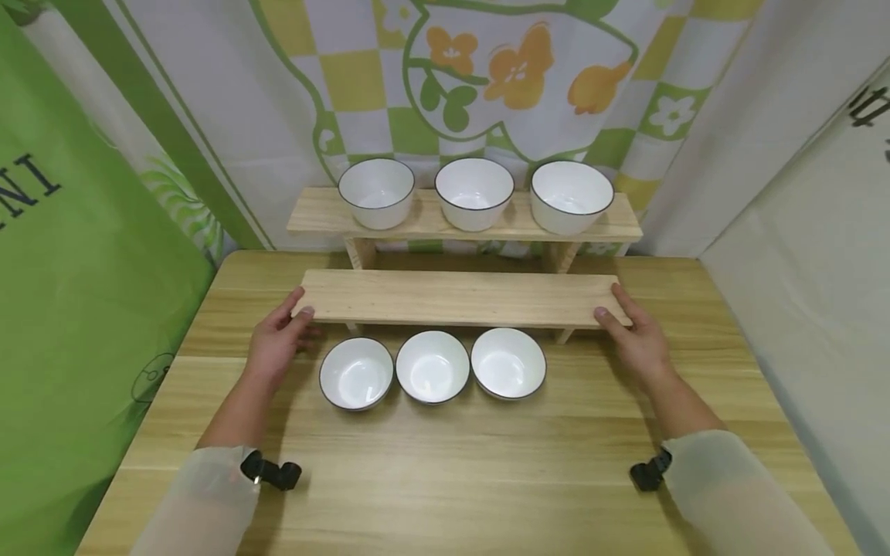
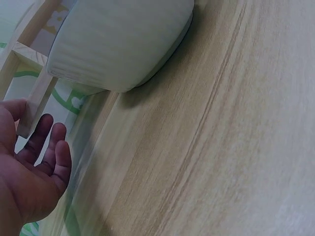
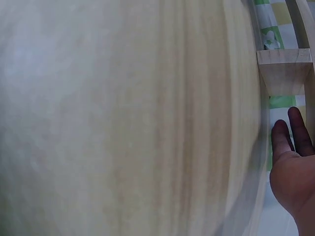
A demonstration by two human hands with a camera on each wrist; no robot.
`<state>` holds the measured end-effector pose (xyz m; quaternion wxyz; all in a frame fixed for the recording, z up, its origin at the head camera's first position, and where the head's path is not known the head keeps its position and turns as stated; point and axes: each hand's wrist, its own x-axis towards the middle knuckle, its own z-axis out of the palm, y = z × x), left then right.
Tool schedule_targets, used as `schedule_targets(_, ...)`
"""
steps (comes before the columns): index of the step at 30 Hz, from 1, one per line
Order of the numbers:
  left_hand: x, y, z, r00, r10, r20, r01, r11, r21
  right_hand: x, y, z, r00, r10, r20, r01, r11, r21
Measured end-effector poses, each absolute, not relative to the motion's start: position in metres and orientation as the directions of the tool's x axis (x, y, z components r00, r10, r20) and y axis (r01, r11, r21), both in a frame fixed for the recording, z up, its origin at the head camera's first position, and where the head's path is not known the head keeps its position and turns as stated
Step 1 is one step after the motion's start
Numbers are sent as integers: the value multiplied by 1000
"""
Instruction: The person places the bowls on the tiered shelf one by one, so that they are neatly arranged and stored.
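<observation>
Pale wood forms the lower shelf board (image 1: 452, 297), stretched lengthwise in front of the upper shelf (image 1: 313, 212). From where I stand, the person's left hand (image 1: 274, 340) pinches its left end between thumb and fingers, and the right hand (image 1: 641, 344) grips the other. Three white bowls (image 1: 433, 369) line the desk (image 1: 445, 479) just before it; three matching bowls (image 1: 474, 199) stand above.

Curtained booth, seemingly: printed cloth (image 1: 487, 116) (orange flowers (image 1: 524, 73), checks (image 1: 351, 81)) behind wooden table (image 1: 452, 479).
</observation>
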<state>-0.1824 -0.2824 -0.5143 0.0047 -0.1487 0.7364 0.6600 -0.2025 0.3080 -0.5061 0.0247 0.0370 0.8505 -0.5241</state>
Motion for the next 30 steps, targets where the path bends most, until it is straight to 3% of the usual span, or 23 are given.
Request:
schedule_targets(14, -157, -290, -524, -982, -99, -159, -179, 254, 950, -202, 308, -504, -991, 47, -126, 134, 442, -887)
schedule_targets(25, -131, -282, -531, -997, 74, -35, -5, 368, 930, -201, 306, -503, -990, 59, -132, 144, 410, -901)
schedule_targets(30, -122, -273, -533, -989, 146, 26, 71, 305, 950, -202, 307, -505, -988, 55, -147, 157, 397, -904)
